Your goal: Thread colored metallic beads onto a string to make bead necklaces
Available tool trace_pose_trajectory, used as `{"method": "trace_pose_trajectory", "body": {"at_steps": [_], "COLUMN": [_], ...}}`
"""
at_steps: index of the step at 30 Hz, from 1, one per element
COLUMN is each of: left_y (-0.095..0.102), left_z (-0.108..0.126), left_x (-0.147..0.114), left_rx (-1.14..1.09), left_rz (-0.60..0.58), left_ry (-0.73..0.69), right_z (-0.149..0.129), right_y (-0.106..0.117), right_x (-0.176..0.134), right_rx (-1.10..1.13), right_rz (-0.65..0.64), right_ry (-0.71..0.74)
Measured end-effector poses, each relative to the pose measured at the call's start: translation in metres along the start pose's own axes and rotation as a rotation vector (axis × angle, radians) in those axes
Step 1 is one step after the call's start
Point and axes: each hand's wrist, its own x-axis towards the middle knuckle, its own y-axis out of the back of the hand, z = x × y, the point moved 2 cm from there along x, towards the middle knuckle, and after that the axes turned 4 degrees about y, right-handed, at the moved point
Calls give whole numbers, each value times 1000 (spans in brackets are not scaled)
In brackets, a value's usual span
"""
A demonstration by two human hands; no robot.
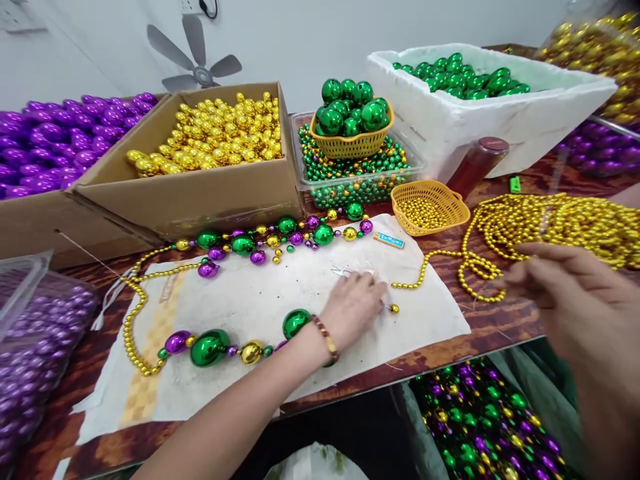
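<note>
My left hand (356,299) is closed low over the white cloth (400,347), its fingertips pressed together on something they hide. Beside its knuckles the metal tips of small scissors (342,271) stick out, and a single gold bead (395,309) lies by the fingertips. Under my left wrist runs a strand of large green, purple and gold beads (210,347). My right hand (565,287) is raised at the right, smeared by motion, near a gold bead chain (480,267); whether it holds anything is unclear. The chain's loose end (407,285) lies on the cloth.
Behind the cloth stand a cardboard box (185,193) of gold beads, a yellow basket (350,143) of green balls, a small basket (453,217) of gold beads, a red-brown jar (477,167) and a foam box (540,120). Bagged purple beads (47,360) lie left.
</note>
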Motion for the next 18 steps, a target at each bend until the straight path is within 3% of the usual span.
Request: {"method": "trace_pose_trajectory", "body": {"at_steps": [3,5,8,11,13,15,18], "left_y": [32,42,38,28,27,30,33], "left_z": [-38,-60,-79,-86,-90,-93,-89], "left_x": [-39,-69,-101,-107,-101,-92,-72], "left_rx": [16,64,3,-192,-374,-613,-1105], "left_rz": [-17,-69,-221,-270,-194,-44,117], "left_ry": [236,365,433,485,546,589,583], "right_z": [24,37,47,51,52,53,55], "right_y": [-26,-38,-53,-63,-68,-71,-74], "right_x": [-30,-45,-60,-71,-80,-88,-100], "right_rx": [159,201,265,294,296,285,253], "right_rz": [-180,-214,-246,-275,-287,-319,-406], "right_ry": [-150,-202,-239,-264,-275,-298,-314]}}
